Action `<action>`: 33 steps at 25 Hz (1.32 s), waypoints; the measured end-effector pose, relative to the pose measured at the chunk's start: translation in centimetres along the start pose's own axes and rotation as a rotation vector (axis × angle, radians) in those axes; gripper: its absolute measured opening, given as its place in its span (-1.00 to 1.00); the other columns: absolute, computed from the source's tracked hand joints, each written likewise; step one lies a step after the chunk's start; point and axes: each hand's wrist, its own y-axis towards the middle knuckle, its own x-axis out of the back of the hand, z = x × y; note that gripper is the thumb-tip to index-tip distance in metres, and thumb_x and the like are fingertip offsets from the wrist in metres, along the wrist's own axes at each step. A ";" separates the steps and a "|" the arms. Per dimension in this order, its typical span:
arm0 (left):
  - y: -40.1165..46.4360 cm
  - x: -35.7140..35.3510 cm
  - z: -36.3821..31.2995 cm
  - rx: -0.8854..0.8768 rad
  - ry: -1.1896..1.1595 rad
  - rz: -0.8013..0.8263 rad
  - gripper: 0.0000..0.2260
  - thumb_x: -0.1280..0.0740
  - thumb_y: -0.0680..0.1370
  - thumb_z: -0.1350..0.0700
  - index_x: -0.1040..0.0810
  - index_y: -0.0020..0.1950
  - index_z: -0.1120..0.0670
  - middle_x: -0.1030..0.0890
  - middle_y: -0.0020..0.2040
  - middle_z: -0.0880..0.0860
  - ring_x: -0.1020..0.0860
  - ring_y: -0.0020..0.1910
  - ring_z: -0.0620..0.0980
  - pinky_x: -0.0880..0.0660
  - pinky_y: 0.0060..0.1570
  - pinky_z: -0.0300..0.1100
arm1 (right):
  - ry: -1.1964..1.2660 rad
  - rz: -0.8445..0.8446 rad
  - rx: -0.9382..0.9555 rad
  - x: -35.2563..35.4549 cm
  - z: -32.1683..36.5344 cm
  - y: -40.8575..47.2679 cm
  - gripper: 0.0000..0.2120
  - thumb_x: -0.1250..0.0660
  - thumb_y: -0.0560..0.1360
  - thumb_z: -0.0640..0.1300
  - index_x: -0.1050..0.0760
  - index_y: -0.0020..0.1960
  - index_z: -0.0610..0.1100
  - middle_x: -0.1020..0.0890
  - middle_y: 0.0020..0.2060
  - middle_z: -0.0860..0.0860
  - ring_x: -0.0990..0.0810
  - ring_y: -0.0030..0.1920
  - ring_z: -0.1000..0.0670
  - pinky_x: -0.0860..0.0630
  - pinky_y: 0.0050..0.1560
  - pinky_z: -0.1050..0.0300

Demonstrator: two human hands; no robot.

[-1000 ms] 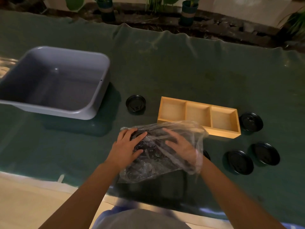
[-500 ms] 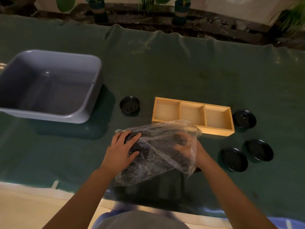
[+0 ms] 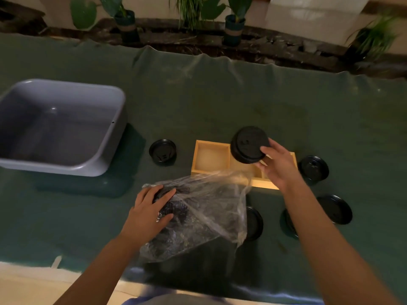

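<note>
A clear plastic bag (image 3: 204, 212) with dark lids inside lies on the green cloth near the front edge. My left hand (image 3: 149, 212) grips the bag's left end, fingers curled over the stack inside. My right hand (image 3: 275, 166) holds a black round lid (image 3: 248, 144) by its edge, lifted above the wooden three-compartment tray (image 3: 211, 157). The tray's middle and right compartments are partly hidden by the lid and hand.
A grey plastic tub (image 3: 57, 128) stands at the left. Loose black lids lie on the cloth: one (image 3: 162, 149) left of the tray, others (image 3: 313, 165) (image 3: 337, 209) (image 3: 254, 223) to the right and front. Potted plants line the far edge.
My right hand has come out of the bag with one black lid and lifted it up over the wooden tray. The left hand stays on the bag.
</note>
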 end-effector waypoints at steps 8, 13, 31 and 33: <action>-0.2 0.3 -0.1 -0.003 0.003 0.018 -0.42 -0.34 0.45 -0.11 -0.21 0.43 -0.19 -0.24 0.47 0.04 -0.12 0.45 0.15 -0.39 0.28 0.16 | -0.504 0.121 -0.182 -7.3 -5.9 7.4 -0.53 -0.27 0.46 -0.38 -0.33 0.35 -0.19 -0.54 0.15 -0.11 -0.52 0.19 -0.17 -0.53 0.13 -0.13; -0.1 0.2 0.0 0.003 0.002 0.032 -0.41 -0.32 0.46 -0.10 -0.16 0.44 -0.22 -0.20 0.48 0.02 -0.08 0.46 0.11 -0.37 0.30 0.18 | -0.894 0.190 -0.059 -6.9 -6.3 7.7 -0.67 -0.21 0.51 -0.27 -0.42 0.27 -0.21 -0.55 0.20 -0.20 -0.52 0.20 -0.19 -0.46 0.22 -0.08; -0.2 0.3 0.2 -0.032 -0.051 0.044 -0.08 -0.39 0.43 0.03 0.32 0.39 -0.32 -0.04 0.54 -0.02 -0.05 0.49 0.06 -0.33 0.36 0.13 | -0.874 -0.068 -0.033 0.8 -3.7 -3.3 -0.71 -0.16 0.53 -0.25 -0.54 -0.31 -0.19 -0.63 -0.43 -0.07 -0.58 -0.31 -0.12 -0.50 -0.26 0.03; -0.3 0.5 0.2 -0.004 -0.135 -0.004 -0.01 -0.44 0.40 0.11 0.31 0.40 -0.32 0.11 0.56 -0.03 -0.03 0.51 0.03 -0.33 0.36 0.03 | -0.656 0.316 -0.286 0.9 -5.2 -6.9 -0.77 -0.19 0.51 -0.30 -0.61 -0.18 -0.18 -0.72 -0.25 -0.10 -0.69 -0.20 -0.08 -0.62 -0.20 0.14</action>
